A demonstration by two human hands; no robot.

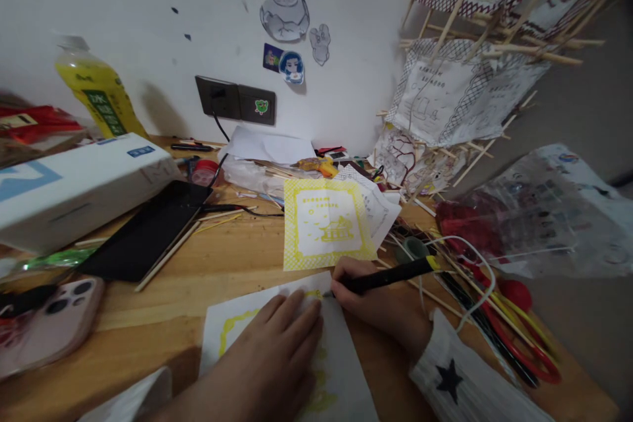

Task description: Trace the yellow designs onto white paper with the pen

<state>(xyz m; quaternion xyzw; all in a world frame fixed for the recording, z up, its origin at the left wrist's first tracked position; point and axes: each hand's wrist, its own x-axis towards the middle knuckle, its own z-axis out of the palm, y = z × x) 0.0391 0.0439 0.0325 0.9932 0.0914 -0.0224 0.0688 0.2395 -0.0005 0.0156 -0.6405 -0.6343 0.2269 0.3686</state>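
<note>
Currently colouring; my left hand [277, 349] lies flat, fingers spread and holding nothing, pressing the near sheet [341, 369] to the wooden table [163, 303]; my right hand [380, 306] is curled tight round a black marker with a yellow end [390, 275], tip touching the sheet at the upper edge of a yellow border; that border looks only partly inked, so I judge the step in hand to be tracing the frame; the next stroke calls for the flat hand to keep the paper from sliding while the tip follows the line rightward; just beyond the tip lies a finished yellow print [326, 224], border full, house motif at centre, likely my reference; left of it a black tablet [148, 231], with a pink phone [54, 326] nearer me; red scissors [524, 336] lie to the right among sticks; farther off, a white box [74, 184], a yellow bottle [99, 95], and a stick-and-paper lantern frame [475, 59] against the wall.
</note>
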